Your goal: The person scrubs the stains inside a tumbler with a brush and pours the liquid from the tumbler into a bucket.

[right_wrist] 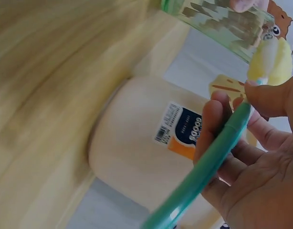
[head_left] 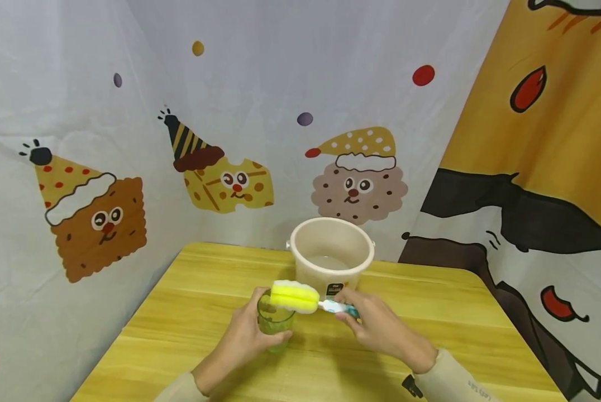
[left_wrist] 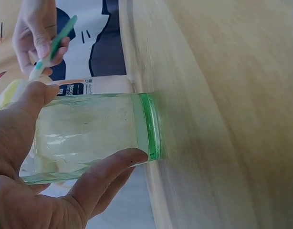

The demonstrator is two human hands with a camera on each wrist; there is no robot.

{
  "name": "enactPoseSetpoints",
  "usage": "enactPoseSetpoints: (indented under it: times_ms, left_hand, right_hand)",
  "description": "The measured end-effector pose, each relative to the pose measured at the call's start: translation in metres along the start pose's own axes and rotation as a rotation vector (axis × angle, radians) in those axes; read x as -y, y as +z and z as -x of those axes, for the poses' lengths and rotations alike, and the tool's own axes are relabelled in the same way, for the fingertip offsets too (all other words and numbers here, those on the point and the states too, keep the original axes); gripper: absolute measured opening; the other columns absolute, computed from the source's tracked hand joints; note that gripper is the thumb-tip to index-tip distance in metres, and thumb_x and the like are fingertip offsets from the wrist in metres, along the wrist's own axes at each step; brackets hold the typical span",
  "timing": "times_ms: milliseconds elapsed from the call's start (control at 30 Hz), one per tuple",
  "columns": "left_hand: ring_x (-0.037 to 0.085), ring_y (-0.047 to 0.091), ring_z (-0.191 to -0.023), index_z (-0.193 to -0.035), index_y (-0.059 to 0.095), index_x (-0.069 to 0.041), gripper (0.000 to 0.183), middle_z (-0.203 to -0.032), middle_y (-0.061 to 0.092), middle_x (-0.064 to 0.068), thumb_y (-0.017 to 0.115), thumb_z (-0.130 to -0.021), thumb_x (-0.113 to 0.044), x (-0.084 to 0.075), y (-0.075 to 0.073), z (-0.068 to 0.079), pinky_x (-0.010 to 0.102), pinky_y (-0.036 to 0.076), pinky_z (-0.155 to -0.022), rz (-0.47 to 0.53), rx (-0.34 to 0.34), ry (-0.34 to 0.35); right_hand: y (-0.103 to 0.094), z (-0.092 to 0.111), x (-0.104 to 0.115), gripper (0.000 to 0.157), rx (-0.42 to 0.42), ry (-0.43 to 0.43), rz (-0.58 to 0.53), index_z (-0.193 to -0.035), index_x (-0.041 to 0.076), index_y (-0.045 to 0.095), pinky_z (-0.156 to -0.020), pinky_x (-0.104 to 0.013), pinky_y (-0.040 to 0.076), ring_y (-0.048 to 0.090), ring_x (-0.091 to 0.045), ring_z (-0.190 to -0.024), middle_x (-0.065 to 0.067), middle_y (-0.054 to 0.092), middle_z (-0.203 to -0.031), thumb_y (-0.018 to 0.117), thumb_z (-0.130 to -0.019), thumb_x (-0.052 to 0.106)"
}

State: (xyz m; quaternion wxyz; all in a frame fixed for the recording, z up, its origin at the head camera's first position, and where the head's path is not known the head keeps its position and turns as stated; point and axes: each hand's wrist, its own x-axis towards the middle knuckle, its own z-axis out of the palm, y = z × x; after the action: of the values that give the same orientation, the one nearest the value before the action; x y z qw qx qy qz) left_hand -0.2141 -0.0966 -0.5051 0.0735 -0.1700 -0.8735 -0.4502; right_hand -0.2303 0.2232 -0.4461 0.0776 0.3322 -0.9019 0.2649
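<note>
A clear green drinking glass [head_left: 276, 325] is gripped in my left hand [head_left: 245, 330], its thumb on one side and fingers round the other. In the left wrist view the thick green base of the glass [left_wrist: 150, 126] is close to the tabletop; whether it touches is unclear. My right hand [head_left: 381, 325] pinches the white and teal handle [right_wrist: 211, 155] of a sponge cup brush. The brush's yellow and white sponge head [head_left: 294, 297] lies nearly level at the glass's mouth. I cannot tell whether it touches the rim.
Just behind the hands a cream bucket [head_left: 308, 272] with a label stands on the wood-grain table [head_left: 180, 318]; some liquid seems to lie in its bottom. A cartoon-printed cloth [head_left: 260, 84] hangs along the table's back edge and sides.
</note>
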Motion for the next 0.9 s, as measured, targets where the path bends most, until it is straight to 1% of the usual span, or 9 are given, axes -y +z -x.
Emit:
enactPoseSetpoints:
  times_ms: [100,267,367,467,567,700,833,900]
  left_hand:
    - [0.025,0.076,-0.108,-0.149,0.043,-0.026,0.091,-0.127,0.074,0.007,0.097,-0.077,-0.042,0.000,0.000,0.000,0.028,0.065,-0.084,0.011,0.011,0.002]
    - [0.028,0.077,-0.108,-0.149,0.043,-0.026,0.091,-0.128,0.074,0.011,0.097,-0.078,-0.042,-0.001,-0.001,-0.001,0.029,0.066,-0.084,0.017,0.013,0.005]
    - [0.030,0.077,-0.109,-0.149,0.043,-0.026,0.091,-0.129,0.074,0.013,0.097,-0.078,-0.040,-0.001,-0.001,-0.001,0.030,0.066,-0.084,0.016,0.012,0.009]
    - [0.029,0.077,-0.109,-0.148,0.044,-0.027,0.090,-0.129,0.074,0.012,0.098,-0.077,-0.039,0.000,-0.001,-0.001,0.032,0.067,-0.085,0.018,0.010,0.012]
    - [0.028,0.077,-0.109,-0.147,0.044,-0.027,0.089,-0.128,0.074,0.010,0.097,-0.077,-0.039,0.000,0.000,0.000,0.031,0.067,-0.084,0.020,0.010,0.014]
    - [0.025,0.077,-0.107,-0.147,0.045,-0.024,0.088,-0.127,0.074,0.008,0.097,-0.078,-0.040,0.002,0.001,0.001,0.028,0.066,-0.083,0.022,0.016,0.019]
    - [0.025,0.077,-0.107,-0.147,0.045,-0.022,0.089,-0.127,0.074,0.009,0.097,-0.078,-0.040,0.001,0.001,0.001,0.028,0.066,-0.082,0.023,0.016,0.021]
    - [0.027,0.077,-0.108,-0.147,0.045,-0.022,0.089,-0.128,0.074,0.009,0.097,-0.077,-0.040,0.001,0.001,0.000,0.029,0.067,-0.082,0.018,0.011,0.022]
  right_hand:
    - [0.005,0.002,-0.003,0.021,0.010,-0.004,-0.029,-0.118,0.020,0.064,-0.062,-0.020,0.053,0.054,0.000,-0.068,0.012,0.068,-0.093,0.076,-0.100,0.017]
    - [0.009,0.003,-0.006,0.023,0.016,-0.012,-0.082,-0.118,0.017,0.061,-0.063,-0.020,0.055,0.052,0.000,-0.069,0.008,0.068,-0.096,0.074,-0.101,0.009]
    - [0.010,0.004,-0.007,0.022,0.026,0.000,-0.118,-0.120,0.018,0.060,-0.063,-0.020,0.055,0.051,0.001,-0.070,0.006,0.067,-0.098,0.071,-0.103,0.010]
    - [0.009,0.007,-0.008,0.022,0.040,0.022,-0.166,-0.122,0.019,0.060,-0.064,-0.022,0.055,0.051,0.000,-0.071,0.004,0.065,-0.095,0.068,-0.104,0.010]
    - [0.007,0.010,-0.011,0.020,0.050,0.042,-0.209,-0.123,0.020,0.060,-0.065,-0.022,0.056,0.053,-0.003,-0.072,0.005,0.063,-0.091,0.066,-0.106,0.011]
    - [0.002,0.016,-0.015,0.016,0.066,0.075,-0.246,-0.121,0.021,0.059,-0.065,-0.023,0.055,0.054,-0.004,-0.073,0.007,0.061,-0.089,0.064,-0.107,0.017]
    - [-0.002,0.022,-0.019,0.010,0.072,0.098,-0.252,-0.117,0.024,0.059,-0.063,-0.023,0.053,0.051,-0.002,-0.071,0.005,0.059,-0.086,0.063,-0.108,0.025]
    - [-0.004,0.026,-0.022,0.009,0.075,0.104,-0.260,-0.116,0.023,0.060,-0.061,-0.022,0.051,0.050,-0.002,-0.070,0.004,0.058,-0.085,0.063,-0.108,0.025]
